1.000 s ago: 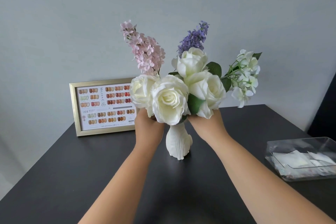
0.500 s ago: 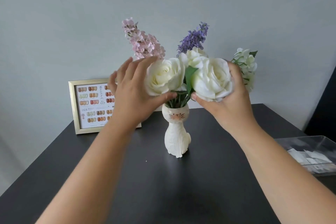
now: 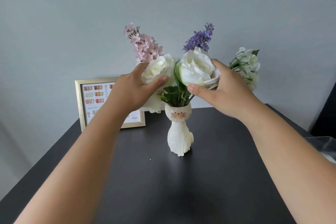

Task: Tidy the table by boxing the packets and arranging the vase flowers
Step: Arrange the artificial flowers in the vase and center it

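Gold frame [image 3: 101, 100] behind left hand [image 3: 131, 91] gripping rose [image 3: 158, 71], right hand [image 3: 223, 92] gripping second rose [image 3: 196, 69]

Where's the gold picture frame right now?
In the head view the gold picture frame stands at the table's back left against the wall, partly behind the left hand.

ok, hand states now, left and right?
Left hand: holding the left white rose, thumb and fingers curled round it.
Right hand: holding the right white rose the same way.
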`<state>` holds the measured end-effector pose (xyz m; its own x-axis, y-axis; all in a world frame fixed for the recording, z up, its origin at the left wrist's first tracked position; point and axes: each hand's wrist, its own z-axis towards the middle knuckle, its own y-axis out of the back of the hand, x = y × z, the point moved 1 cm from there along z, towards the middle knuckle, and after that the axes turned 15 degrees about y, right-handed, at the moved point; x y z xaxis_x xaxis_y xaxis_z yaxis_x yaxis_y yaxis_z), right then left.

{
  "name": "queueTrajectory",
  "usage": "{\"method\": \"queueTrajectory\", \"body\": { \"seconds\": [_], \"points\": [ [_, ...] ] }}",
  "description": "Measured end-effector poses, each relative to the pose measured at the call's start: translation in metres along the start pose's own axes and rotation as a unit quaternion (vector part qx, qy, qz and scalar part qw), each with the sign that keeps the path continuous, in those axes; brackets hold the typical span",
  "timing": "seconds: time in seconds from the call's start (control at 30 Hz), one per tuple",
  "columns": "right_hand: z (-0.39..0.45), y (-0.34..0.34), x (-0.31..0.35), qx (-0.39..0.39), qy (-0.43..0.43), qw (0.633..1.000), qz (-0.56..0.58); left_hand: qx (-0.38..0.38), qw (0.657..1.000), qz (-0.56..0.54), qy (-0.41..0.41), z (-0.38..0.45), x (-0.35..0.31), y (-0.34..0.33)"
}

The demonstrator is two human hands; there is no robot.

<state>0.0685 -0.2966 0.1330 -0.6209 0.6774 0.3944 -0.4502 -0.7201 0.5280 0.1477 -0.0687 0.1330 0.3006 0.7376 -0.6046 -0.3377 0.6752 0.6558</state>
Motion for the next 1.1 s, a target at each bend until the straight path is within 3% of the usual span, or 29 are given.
{"method": "queueTrajectory", "body": {
  "seconds": [0.37,0.53,0.73,0.87,0.93,0.97,1.1],
  "points": [
    [0.002,-0.032,0.010,0.052,-0.025,0.998,-0.036,0.040,0.991,-0.054,0.114,0.003,-0.007,0.004],
    [-0.012,-0.049,0.017,0.059,0.029,0.990,-0.125,0.057,0.988,-0.084,0.116,0.003,-0.011,0.012],
    [-0.021,-0.037,0.021,0.106,-0.012,0.989,-0.098,0.042,0.978,-0.164,0.124,-0.009,-0.002,0.008],
    [0.002,-0.001,0.022,-0.039,-0.007,0.996,-0.080,-0.021,0.970,-0.212,0.117,-0.024,0.006,-0.001],
    [0.029,0.015,0.010,-0.072,-0.020,0.993,-0.094,-0.062,0.964,-0.230,0.114,-0.034,0.008,-0.007],
    [0.043,0.020,0.003,-0.047,-0.041,0.992,-0.114,-0.077,0.960,-0.245,0.111,-0.040,0.009,-0.011],
    [0.082,0.021,-0.020,0.179,-0.121,0.964,-0.154,-0.088,0.931,-0.346,0.080,-0.065,0.011,-0.026]
  ]
}}
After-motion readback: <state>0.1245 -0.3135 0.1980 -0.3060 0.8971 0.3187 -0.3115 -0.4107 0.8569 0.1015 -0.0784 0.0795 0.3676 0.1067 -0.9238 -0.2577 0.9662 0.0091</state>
